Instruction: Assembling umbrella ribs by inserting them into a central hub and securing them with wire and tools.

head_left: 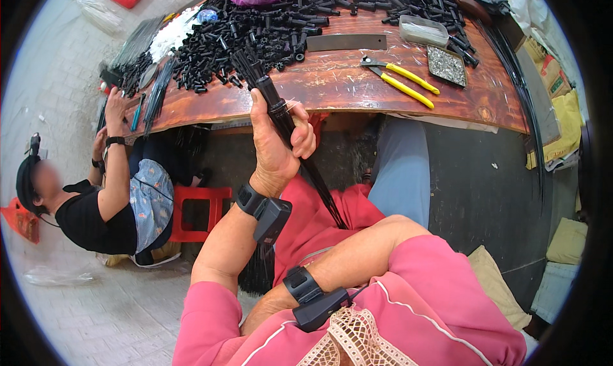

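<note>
My left hand (pixel 278 133) is raised before the table edge, its fingers wrapped round a bundle of thin black rods (pixel 319 184). A ribbed black plastic tube (pixel 271 92) sits around the bundle above my fist, and the rod ends fan out past it. Downward, the bundle runs toward my lap. My right arm crosses my body to the left. Only part of my right hand (pixel 265 305) shows below its wristband; its fingers are hidden behind my left arm. Beside it, more thin black rods (pixel 257 270) hang down.
Many black plastic tubes (pixel 220 43) cover the far side of the wooden table (pixel 345 85). Yellow-handled cutters (pixel 402 83), a flat metal bar (pixel 347 42) and a tray of small metal pieces (pixel 447 66) lie nearer. At left, a co-worker (pixel 102 200) sits beside a red stool (pixel 201 209).
</note>
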{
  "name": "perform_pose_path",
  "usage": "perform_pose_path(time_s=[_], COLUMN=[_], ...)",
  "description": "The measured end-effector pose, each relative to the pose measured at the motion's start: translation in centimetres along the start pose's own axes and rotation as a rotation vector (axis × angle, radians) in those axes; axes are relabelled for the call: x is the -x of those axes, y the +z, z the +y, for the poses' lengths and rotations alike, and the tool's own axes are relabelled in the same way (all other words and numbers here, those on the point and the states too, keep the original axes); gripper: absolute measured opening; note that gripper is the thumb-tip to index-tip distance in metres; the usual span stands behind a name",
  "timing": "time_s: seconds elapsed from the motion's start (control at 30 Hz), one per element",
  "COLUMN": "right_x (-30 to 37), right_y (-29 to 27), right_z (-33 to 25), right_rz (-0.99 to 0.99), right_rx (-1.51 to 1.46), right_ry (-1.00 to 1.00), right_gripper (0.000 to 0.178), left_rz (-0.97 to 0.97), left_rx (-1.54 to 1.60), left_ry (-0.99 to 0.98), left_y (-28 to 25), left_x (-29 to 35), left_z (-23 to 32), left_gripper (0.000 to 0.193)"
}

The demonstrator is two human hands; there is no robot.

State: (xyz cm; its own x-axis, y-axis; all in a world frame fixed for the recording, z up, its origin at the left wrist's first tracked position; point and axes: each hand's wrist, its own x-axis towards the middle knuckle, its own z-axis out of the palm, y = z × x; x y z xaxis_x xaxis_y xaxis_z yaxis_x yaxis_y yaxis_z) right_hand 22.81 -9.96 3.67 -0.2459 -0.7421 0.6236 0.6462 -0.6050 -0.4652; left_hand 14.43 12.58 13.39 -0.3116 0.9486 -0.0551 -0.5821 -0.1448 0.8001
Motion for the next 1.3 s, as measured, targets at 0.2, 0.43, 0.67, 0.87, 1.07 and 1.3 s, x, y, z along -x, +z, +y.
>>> perform_pose_path(time_s=[0.2, 0.43, 0.67, 0.87, 1.07, 1.3], right_x=[-1.4, -0.4, -0.9, 0.1, -0.3, 7.2], right_y=[0.7, 4.1, 2.2, 4.7, 5.8, 11.7], right_z=[-0.5, -2.3, -1.6, -2.9, -4.1, -12.3], right_rz=[0.095, 0.106, 0.046, 0.212, 0.157, 0.557], right_rx=[-0.12, -0.306, 0.151, -0.142, 0.062, 1.147], right_ry=[0.161, 0.179, 0.004, 0.228, 0.184, 0.05], right_gripper=[0.041, 0.041, 0.046, 0.044, 0.041, 0.035], left_rz=[0.011, -0.026, -0.002, 0.01, -0.021, 0.028], left_rx=[0.013, 0.035, 0.009, 0.004, 0.03, -0.014], left_ry=[0.006, 0.004, -0.005, -0.003, -0.008, 0.071], left_y=[-0.6, -1.0, -0.8, -0.7, -0.9, -1.6], left_x=[0.0, -0.1, -0.3, 0.0, 0.2, 0.7], left_z=[0.1, 0.0, -0.2, -0.2, -0.2, 0.3], left_gripper=[0.079, 0.078, 0.079, 0.079, 0.08, 0.086])
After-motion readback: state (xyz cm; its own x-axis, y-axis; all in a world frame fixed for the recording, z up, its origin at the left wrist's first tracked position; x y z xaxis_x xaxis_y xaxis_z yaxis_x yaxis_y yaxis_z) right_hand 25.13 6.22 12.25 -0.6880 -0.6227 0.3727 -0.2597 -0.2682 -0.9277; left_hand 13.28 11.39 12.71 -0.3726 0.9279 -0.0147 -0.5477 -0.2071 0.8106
